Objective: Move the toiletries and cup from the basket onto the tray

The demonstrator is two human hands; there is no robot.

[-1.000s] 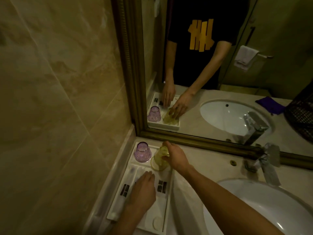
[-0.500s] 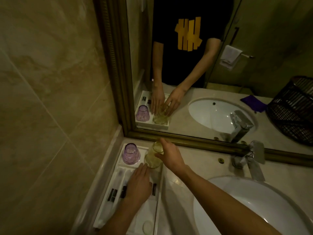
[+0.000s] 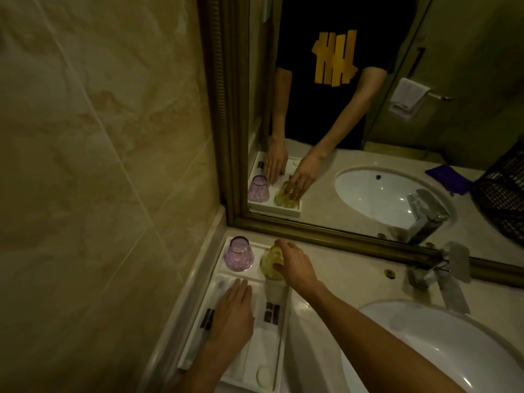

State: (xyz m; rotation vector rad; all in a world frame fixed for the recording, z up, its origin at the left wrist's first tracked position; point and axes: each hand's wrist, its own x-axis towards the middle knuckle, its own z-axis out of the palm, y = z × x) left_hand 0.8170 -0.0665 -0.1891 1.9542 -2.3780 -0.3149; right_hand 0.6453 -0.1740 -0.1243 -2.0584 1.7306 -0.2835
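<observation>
A white tray [image 3: 279, 330] lies on the counter against the left wall. At its far end a purple cup [image 3: 238, 253] stands upside down. Beside it a yellow cup [image 3: 270, 259] stands upside down too, with my right hand [image 3: 295, 265] shut on it from the right. My left hand [image 3: 234, 313] rests flat, fingers together, on white wrapped toiletry packets [image 3: 270, 314] with dark labels in the tray's middle. A small round white item [image 3: 263, 375] lies at the tray's near end. The black wire basket [image 3: 502, 194] shows only in the mirror, at the right.
A white sink basin [image 3: 453, 350] fills the lower right, with a chrome faucet [image 3: 450, 276] behind it. A gold-framed mirror [image 3: 368, 239] backs the counter. A marble wall stands on the left. A purple cloth [image 3: 445, 175] shows in the reflection.
The yellow cup has come down from a tilt to stand upside down in the tray beside the purple cup, my right hand still on it. My left hand stays on the packets.
</observation>
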